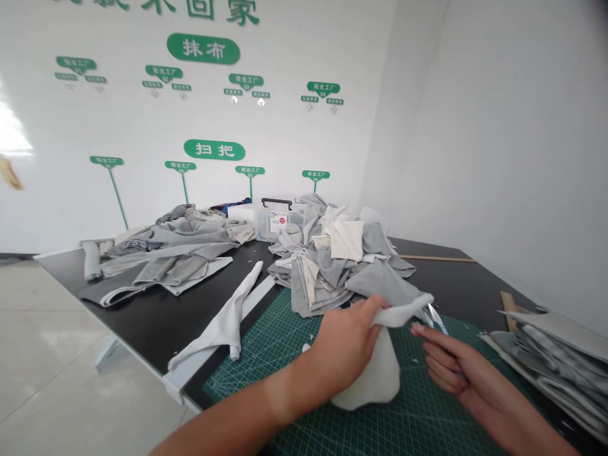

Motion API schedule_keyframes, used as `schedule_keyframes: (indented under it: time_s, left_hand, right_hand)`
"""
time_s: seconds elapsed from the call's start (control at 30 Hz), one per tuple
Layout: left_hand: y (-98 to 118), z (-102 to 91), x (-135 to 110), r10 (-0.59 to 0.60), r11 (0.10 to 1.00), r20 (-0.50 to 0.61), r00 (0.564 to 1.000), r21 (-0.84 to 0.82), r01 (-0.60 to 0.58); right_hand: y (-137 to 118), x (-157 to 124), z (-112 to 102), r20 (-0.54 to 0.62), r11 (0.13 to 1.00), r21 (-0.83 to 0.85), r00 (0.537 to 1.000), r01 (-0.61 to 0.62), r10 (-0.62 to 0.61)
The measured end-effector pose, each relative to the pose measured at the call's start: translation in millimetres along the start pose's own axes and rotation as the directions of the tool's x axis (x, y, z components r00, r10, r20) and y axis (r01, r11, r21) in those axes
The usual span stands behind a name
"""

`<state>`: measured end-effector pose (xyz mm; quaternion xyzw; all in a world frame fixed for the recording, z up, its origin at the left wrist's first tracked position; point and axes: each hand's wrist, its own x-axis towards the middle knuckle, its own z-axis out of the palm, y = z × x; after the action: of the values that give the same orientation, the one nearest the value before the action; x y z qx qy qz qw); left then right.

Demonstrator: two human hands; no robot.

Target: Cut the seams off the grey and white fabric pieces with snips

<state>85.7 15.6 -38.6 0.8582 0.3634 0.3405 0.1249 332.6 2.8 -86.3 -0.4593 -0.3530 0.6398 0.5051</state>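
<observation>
My left hand is closed on a pale fabric piece. One narrow strip of that fabric stretches out to the right from my fingers, and a wider rounded part hangs below the hand over the green cutting mat. My right hand is wrapped round a pair of scissors, whose shiny metal blades meet the strip's far end. The scissors' handles are mostly hidden by my fingers. Left of the mat, a white cut fabric piece lies across a pale ruler-like strip.
Behind the mat rises a heap of grey and cream fabric. A clear plastic box stands behind it. More grey fabric covers the table's left side. Stacked fabric lies at the right, near a wooden strip.
</observation>
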Motion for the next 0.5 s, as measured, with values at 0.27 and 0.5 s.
schedule_keyframes:
  time_s: [0.27, 0.5]
  left_hand:
    - [-12, 3.6, -1, -0.073, 0.997, 0.030, 0.997, 0.033, 0.072]
    - [-27, 0.5, -2, -0.137, 0.971, 0.243, 0.960, -0.159, 0.179]
  right_hand:
    - [-8, -4, -16, -0.039, 0.819, -0.571, 0.994, 0.065, -0.106]
    - [-19, 2, -65, 0.025, 0.305, -0.948, 0.973, 0.096, -0.228]
